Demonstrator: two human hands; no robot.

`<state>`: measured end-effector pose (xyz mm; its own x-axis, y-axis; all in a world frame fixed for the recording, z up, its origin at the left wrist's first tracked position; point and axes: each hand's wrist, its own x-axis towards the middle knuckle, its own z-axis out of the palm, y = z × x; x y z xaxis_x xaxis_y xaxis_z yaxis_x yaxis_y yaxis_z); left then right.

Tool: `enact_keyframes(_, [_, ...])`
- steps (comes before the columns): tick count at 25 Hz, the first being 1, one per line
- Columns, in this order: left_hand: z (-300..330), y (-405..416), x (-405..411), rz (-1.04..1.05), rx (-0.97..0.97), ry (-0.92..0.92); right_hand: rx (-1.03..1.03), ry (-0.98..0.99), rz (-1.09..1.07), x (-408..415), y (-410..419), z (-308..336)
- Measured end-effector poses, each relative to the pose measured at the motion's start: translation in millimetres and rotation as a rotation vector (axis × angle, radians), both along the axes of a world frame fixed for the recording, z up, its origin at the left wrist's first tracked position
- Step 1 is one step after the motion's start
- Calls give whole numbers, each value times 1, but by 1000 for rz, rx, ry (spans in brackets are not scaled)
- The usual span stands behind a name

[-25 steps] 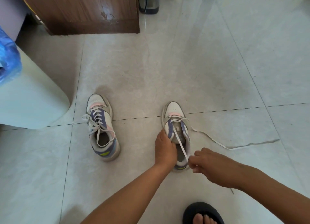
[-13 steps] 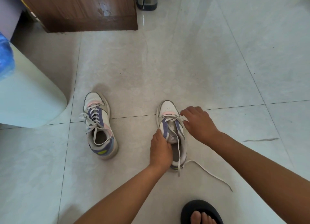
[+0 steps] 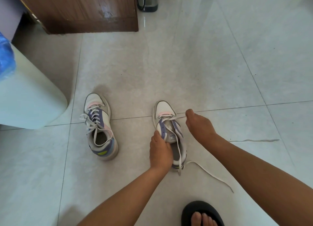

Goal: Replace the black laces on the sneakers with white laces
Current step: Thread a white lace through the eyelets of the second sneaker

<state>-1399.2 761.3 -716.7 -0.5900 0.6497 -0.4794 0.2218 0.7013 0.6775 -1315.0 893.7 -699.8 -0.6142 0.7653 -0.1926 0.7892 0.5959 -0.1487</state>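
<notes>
Already the left sneaker on the floor looks finished, white lace threaded to the top with its ends hanging loose, untied. Beside it, the left hand grips the collar of the right sneaker, steadying it. That shoe's white lace crosses only the lowest eyelets; one end trails toward the black sandal. Rightmost, the right hand pinches the other strand, drawing it sideways. I'd say most upper eyelets remain; no black laces are visible.
</notes>
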Motion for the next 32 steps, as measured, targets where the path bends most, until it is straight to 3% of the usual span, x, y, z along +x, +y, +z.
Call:
enact_keyframes(5, [-1,0,1,48,4,-10,122,69,-127,38,25,-1])
enact_keyframes(8, [-5,-1,-1,55,22,-2,163,214,-411,67,41,5])
enact_keyframes(12, [-2,-1,-4,111,56,-21,176,495,-752,103,61,21])
enact_keyframes(16, [2,-2,-6,141,59,-34,84,866,-828,110,58,40])
enact_keyframes(21, [4,0,-12,222,62,-57,397,803,-467,121,42,45])
enact_keyframes(24, [2,1,-16,259,73,-59,403,624,-414,138,35,35])
enact_keyframes(28, [-6,-4,-27,286,94,-9,294,621,-712,157,47,24])
enact_keyframes(32, [-4,-8,-41,270,131,34,197,887,-1094,179,79,41])
